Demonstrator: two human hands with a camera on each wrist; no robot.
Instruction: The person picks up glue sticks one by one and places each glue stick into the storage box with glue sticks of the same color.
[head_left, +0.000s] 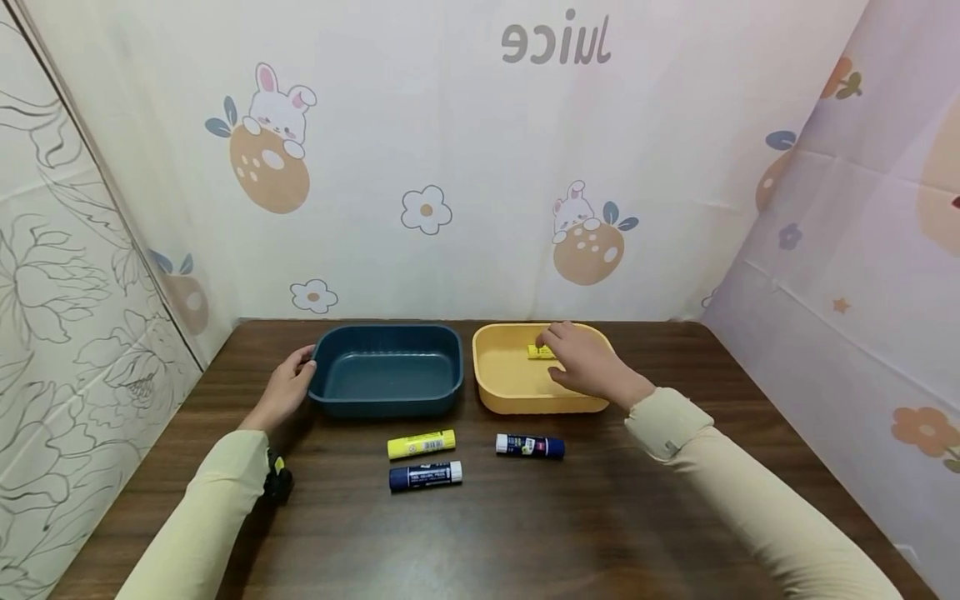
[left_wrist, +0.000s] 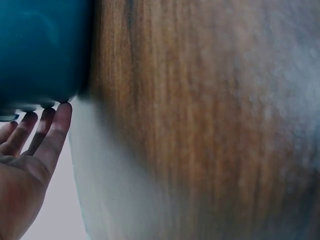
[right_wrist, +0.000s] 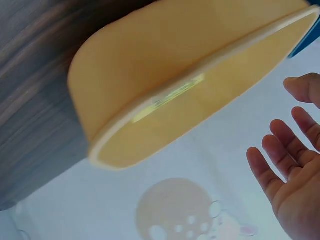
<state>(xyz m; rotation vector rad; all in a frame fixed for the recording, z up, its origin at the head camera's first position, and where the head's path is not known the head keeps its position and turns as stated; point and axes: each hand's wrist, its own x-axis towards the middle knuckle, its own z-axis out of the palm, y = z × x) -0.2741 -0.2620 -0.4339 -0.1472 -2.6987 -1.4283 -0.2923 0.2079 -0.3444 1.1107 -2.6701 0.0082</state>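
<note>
My left hand (head_left: 287, 387) is at the left end of the dark blue tray (head_left: 386, 408); in the left wrist view its extended fingers (left_wrist: 57, 127) touch the outer wall. Over the right part of the yellow tray (head_left: 540, 404) hovers my right hand (head_left: 588, 360), its fingers spread and holding nothing. Inside that tray lies a yellow glue stick (head_left: 538, 352), partly hidden by the right hand in the head view. On the table before the trays lie another yellow glue stick (head_left: 422, 445), a navy glue stick with a white cap (head_left: 425, 476) and a second navy one (head_left: 529, 446).
Both trays stand side by side near the back edge of the brown wooden table (head_left: 480, 542). A printed curtain (head_left: 480, 267) hangs behind them, with more patterned cloth on both sides. A small black object (head_left: 278, 483) is beside the left sleeve.
</note>
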